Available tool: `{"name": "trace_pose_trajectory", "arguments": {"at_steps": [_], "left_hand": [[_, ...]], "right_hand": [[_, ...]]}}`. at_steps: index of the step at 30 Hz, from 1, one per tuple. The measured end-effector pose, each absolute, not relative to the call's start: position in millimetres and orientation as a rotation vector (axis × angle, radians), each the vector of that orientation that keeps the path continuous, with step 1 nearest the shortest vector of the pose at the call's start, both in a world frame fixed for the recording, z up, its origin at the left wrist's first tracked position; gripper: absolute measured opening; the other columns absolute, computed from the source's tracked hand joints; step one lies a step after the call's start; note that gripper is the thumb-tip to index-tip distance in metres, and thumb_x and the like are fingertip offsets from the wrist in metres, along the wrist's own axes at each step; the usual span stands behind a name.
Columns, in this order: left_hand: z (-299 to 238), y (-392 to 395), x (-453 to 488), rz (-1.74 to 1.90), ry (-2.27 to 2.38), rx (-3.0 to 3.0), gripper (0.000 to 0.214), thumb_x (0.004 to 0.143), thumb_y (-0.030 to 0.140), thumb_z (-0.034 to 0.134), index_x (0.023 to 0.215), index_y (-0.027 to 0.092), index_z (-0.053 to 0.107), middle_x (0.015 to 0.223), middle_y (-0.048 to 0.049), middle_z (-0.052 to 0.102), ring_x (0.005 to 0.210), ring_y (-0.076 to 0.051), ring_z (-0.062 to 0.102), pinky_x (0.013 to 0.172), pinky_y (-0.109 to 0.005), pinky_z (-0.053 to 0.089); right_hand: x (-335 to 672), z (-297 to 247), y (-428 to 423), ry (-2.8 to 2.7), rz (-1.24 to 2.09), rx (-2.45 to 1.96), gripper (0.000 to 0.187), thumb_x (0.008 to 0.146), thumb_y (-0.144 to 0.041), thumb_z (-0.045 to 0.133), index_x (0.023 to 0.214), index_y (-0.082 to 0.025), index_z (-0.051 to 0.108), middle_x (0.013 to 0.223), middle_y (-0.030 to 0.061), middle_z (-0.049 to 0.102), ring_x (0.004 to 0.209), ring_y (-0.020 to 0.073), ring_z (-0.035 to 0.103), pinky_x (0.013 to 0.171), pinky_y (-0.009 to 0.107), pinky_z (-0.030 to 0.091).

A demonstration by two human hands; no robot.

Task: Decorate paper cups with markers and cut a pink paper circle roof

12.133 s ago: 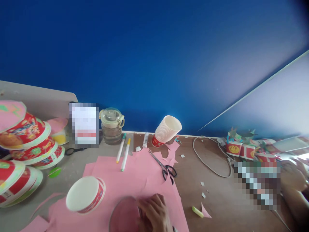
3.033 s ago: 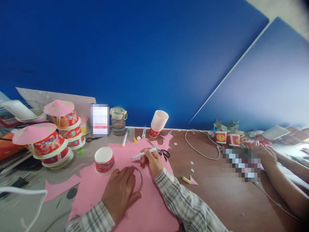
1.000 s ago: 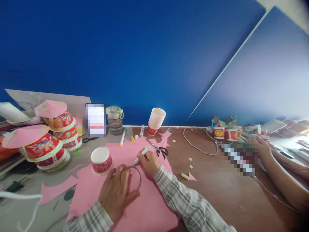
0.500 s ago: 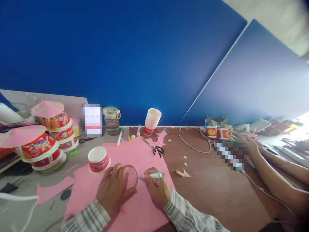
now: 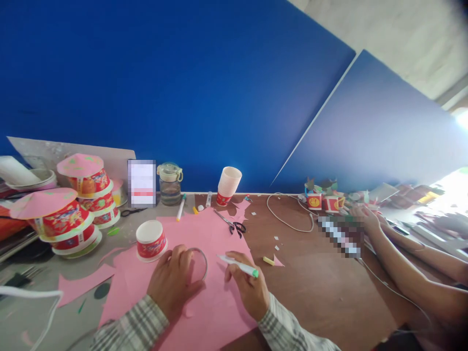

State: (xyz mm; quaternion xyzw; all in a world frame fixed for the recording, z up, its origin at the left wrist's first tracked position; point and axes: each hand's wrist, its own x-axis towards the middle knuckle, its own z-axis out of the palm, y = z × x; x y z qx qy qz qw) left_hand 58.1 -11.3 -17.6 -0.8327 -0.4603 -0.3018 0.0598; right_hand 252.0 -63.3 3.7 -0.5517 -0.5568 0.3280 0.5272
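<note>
Pink paper (image 5: 219, 302) bears bowl (image 5: 151, 242) and scissors (image 5: 231, 226), left hand (image 5: 172, 277) spread on a ring (image 5: 206, 265), right hand (image 5: 252, 290) gripping marker (image 5: 241, 266).

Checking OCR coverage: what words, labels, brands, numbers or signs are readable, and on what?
None readable.
White marker in right hand: no lettering discernible.
Red bowl beside left hand: print too small.
Stacked red bowls, far left: print too small and blurred.
White tube behind the pink paper: markings too small.
Small red cup with yellow emblem: too small.
Upright screen: pixelated.
</note>
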Motion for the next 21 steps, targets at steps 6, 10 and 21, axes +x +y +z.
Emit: {"name": "trace_pose_trajectory", "arguments": {"at_steps": [6, 10, 21], "left_hand": [[-18.4, -10.3, 57.9, -0.902, -1.391, -2.525, 0.055, 0.044, 0.061, 0.057, 0.081, 0.02, 0.054, 0.085, -0.0092, 0.058, 0.079, -0.028, 0.054, 0.068, -0.043, 0.045], [-18.2, -9.5, 57.8, -0.887, -1.413, -2.539, 0.057, 0.043, 0.062, 0.056, 0.081, 0.021, 0.055, 0.083, -0.0079, 0.058, 0.076, -0.028, 0.054, 0.065, -0.043, 0.046], [-14.8, -9.1, 56.7, -0.806, -1.405, -2.609, 0.051, 0.053, 0.053, 0.055, 0.095, 0.024, 0.052, 0.086, -0.0059, 0.059, 0.082, -0.027, 0.054, 0.071, -0.04, 0.047]], "right_hand": [[245.1, 12.3, -45.6, -1.809, 0.571, -1.211, 0.031, 0.08, -0.015, 0.054, 0.107, -0.028, 0.058, 0.094, 0.0028, 0.069, 0.088, 0.0209, 0.064, 0.079, 0.03, 0.053], [233.4, 6.7, -35.2, -2.027, 0.494, -1.195, 0.045, 0.075, -0.01, 0.059, 0.116, -0.028, 0.051, 0.106, 0.0047, 0.066, 0.101, 0.0246, 0.058, 0.091, 0.037, 0.048], [234.6, -0.8, -27.2, -2.297, 0.41, -1.201, 0.052, 0.073, -0.021, 0.065, 0.121, -0.027, 0.047, 0.105, 0.0058, 0.068, 0.114, 0.0304, 0.048, 0.096, 0.045, 0.044]]}}
